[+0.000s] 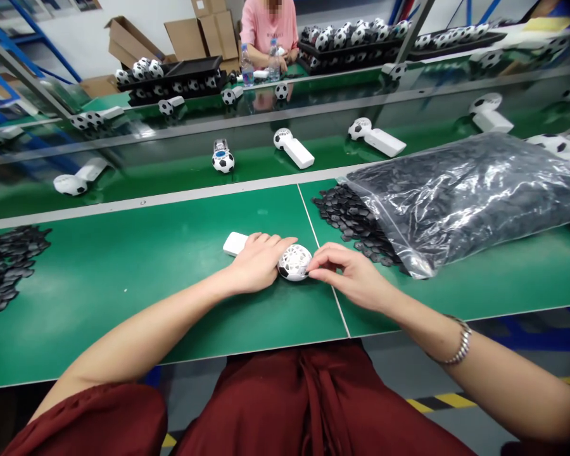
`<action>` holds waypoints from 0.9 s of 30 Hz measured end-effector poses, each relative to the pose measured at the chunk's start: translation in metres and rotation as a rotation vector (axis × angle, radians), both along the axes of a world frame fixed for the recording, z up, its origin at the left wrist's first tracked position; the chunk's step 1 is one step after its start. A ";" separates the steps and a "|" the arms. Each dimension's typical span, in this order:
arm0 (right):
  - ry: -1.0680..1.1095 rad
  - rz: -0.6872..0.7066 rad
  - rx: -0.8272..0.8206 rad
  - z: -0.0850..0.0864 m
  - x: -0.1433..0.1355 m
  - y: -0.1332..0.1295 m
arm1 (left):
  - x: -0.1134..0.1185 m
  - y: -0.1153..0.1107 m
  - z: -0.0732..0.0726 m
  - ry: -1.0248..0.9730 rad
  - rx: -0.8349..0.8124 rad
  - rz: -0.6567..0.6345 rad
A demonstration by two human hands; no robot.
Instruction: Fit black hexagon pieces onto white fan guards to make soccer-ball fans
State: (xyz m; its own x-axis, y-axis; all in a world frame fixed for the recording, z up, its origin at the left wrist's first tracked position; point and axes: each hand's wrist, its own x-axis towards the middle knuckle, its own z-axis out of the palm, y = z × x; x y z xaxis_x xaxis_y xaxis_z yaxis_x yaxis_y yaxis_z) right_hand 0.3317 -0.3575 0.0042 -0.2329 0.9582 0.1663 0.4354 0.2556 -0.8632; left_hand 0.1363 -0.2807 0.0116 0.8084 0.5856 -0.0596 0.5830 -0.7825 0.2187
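A white handheld fan with a soccer-ball head (295, 262) and a lattice grille lies on the green table in front of me. My left hand (261, 261) is closed over its neck and steadies it, with the end of the white handle (235, 244) showing beyond the knuckles. At the ball's right edge, the thumb and fingers of my right hand (344, 272) are pinched together. Something small and dark shows at those fingertips, too small to name for certain. A pile of small black pieces (356, 218) lies beyond the right hand.
A large clear bag of black pieces (465, 196) lies to the right. More black pieces (9, 266) are heaped at far left. Several similar fans (299, 152) rest on the green conveyor (180, 171). Across it, a person in a pink shirt (269, 31) sits near stacked black trays (175, 79).
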 end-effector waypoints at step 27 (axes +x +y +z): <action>0.263 -0.082 -0.026 -0.025 -0.017 0.000 | 0.002 -0.004 0.001 0.026 -0.018 0.003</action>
